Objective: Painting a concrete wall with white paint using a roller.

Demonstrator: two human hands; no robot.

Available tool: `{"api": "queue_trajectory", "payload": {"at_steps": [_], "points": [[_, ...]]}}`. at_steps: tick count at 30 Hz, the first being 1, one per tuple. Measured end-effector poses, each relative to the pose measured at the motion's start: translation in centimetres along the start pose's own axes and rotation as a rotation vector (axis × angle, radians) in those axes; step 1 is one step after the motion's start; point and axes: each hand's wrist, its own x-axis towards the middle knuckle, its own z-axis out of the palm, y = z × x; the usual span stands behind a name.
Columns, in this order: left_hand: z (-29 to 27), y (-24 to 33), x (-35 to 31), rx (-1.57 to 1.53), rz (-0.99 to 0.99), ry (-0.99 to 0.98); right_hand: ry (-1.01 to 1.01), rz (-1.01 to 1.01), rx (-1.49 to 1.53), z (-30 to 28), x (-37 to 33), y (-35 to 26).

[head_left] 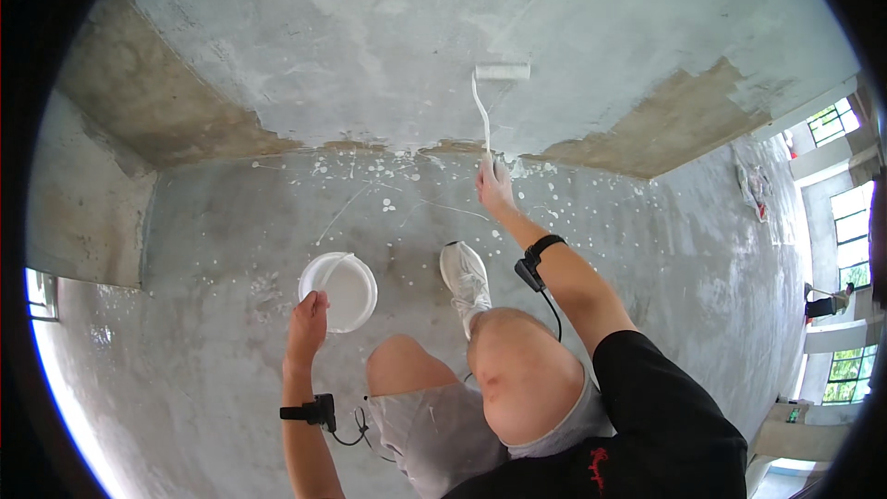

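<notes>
My right hand (495, 185) is closed round the grip of a paint roller (483, 111) with a bent white frame. Its white roller sleeve (503, 71) lies against the grey wall (370, 46), above the wall's foot. To the lower left, my left hand (309, 316) is closed at the near-left rim of a round white bucket (368, 268), where the pale handle crosses the opening. Something whitish fills the view inside the bucket; how deep it is I cannot tell. The grip of the roller is mostly hidden by my fingers.
Brown uncoated patches (670, 125) run along the wall's lower edge. White paint drops (388, 199) spot the grey floor (222, 231). My white shoe (465, 277) stands between bucket and right forearm. Crumpled plastic (754, 189) lies at right, and a person (827, 303) is far off near windows.
</notes>
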Motion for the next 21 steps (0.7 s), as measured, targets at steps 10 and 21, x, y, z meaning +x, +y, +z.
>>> {"api": "queue_trajectory", "payload": {"at_steps": [10,21], "points": [[0.6,-1.0,0.7,-0.072,0.034,-0.012,0.045,-0.187,-0.052,-0.5,2.7,-1.5],[1.5,-1.6,0.9,-0.081,0.057,0.004,-0.097,-0.179,0.314,3.4,4.1,-20.2]]}}
